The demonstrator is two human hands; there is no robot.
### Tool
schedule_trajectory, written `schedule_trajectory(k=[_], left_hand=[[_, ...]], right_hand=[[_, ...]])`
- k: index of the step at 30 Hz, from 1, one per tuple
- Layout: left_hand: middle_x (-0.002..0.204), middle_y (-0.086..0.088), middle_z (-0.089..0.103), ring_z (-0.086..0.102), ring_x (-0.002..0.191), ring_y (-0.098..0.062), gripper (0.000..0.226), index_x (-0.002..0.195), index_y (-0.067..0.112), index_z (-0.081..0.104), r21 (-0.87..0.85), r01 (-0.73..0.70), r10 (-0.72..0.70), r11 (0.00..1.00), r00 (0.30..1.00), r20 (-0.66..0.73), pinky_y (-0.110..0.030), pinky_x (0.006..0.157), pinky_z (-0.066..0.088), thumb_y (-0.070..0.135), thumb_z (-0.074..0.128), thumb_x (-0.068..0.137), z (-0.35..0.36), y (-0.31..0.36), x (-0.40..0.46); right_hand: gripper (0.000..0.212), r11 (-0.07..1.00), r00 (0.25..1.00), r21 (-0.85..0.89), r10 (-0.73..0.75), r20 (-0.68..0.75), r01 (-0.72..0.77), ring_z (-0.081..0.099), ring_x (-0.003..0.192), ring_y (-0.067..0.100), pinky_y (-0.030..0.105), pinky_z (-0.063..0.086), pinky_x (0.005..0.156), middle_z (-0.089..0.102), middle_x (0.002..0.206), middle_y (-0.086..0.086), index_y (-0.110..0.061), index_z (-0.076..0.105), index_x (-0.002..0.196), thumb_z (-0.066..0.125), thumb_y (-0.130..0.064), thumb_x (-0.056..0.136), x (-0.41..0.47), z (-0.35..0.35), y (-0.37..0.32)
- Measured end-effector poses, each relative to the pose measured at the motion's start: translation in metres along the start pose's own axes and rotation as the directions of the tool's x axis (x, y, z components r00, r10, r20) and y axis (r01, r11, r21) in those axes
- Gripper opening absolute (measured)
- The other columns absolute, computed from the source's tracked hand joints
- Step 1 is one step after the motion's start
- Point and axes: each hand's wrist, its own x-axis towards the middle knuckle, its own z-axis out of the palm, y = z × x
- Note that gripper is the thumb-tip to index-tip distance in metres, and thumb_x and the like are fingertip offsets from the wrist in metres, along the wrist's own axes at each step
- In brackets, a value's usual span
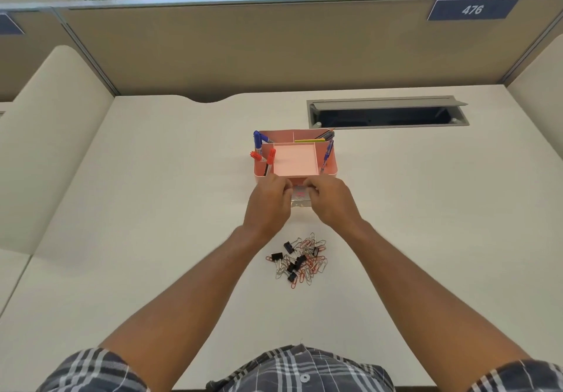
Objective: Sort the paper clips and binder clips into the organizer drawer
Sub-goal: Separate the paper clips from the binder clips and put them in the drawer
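Clips (297, 259) lie heaped on the worktop (152, 239) nearest me, untouched. Beyond them, left hand (268, 201) and right hand (330, 199) curl onto the clear drawer (300, 201), part-way out of the pink organizer (330, 167). I judge we're opening it; next, pinch clips from the heap.

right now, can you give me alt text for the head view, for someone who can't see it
Both hands, left hand and right hand, grip a small clear drawer pulled out from the front of a pink desk organizer holding pens. A pile of paper clips and black binder clips lies on the white desk nearer the person.
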Motion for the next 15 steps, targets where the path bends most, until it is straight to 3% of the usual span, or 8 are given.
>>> schedule_trajectory(k=[3, 5, 9, 15], left_hand=[[0.082, -0.002, 0.059, 0.051, 0.076, -0.018, 0.007, 0.085, 0.011, 0.060, -0.022, -0.045, 0.045, 0.999, 0.999, 0.027, -0.032, 0.064, 0.046, 0.009, 0.058, 0.092, 0.008, -0.002, -0.029], [0.086, -0.004, 0.061, 0.054, 0.081, -0.021, 0.007, 0.089, 0.010, 0.064, -0.003, -0.036, 0.036, 0.999, 0.991, 0.127, -0.037, 0.072, 0.048, 0.011, 0.058, 0.093, 0.019, -0.006, -0.050], [0.105, -0.006, 0.062, 0.055, 0.100, -0.023, 0.022, 0.111, 0.011, 0.067, 0.104, 0.027, -0.060, 0.994, 0.939, 0.340, -0.034, 0.087, 0.045, 0.022, 0.057, 0.095, 0.043, -0.011, -0.070], [0.100, -0.008, 0.061, 0.055, 0.095, -0.026, 0.023, 0.103, 0.011, 0.069, 0.199, -0.004, -0.079, 0.980, 0.911, 0.405, -0.041, 0.084, 0.047, 0.030, 0.063, 0.090, 0.054, -0.008, -0.066]], right_hand=[[0.013, 0.997, 0.997, 0.014, 0.076, -0.021, -0.075, 0.057, 0.074, 0.017, 0.034, 0.049, 0.066, 0.066, 0.082, -0.003, -0.019, 0.064, 0.085, 0.053, -0.014, 0.089, -0.019, -0.005, 0.016], [0.014, 0.984, 0.981, -0.047, 0.177, 0.076, -0.174, 0.060, 0.076, 0.019, 0.035, 0.051, 0.069, 0.069, 0.085, -0.002, -0.019, 0.067, 0.085, 0.054, -0.018, 0.090, -0.035, -0.002, 0.028], [0.014, 0.926, 0.882, -0.204, 0.368, 0.296, -0.318, 0.063, 0.083, 0.025, 0.034, 0.052, 0.074, 0.071, 0.091, 0.004, -0.017, 0.069, 0.087, 0.059, -0.028, 0.091, -0.062, 0.018, 0.037], [0.027, 0.916, 0.914, -0.267, 0.356, 0.195, -0.300, 0.060, 0.095, 0.030, 0.038, 0.053, 0.073, 0.063, 0.098, 0.010, -0.009, 0.066, 0.098, 0.063, -0.034, 0.088, -0.076, 0.042, 0.026]])
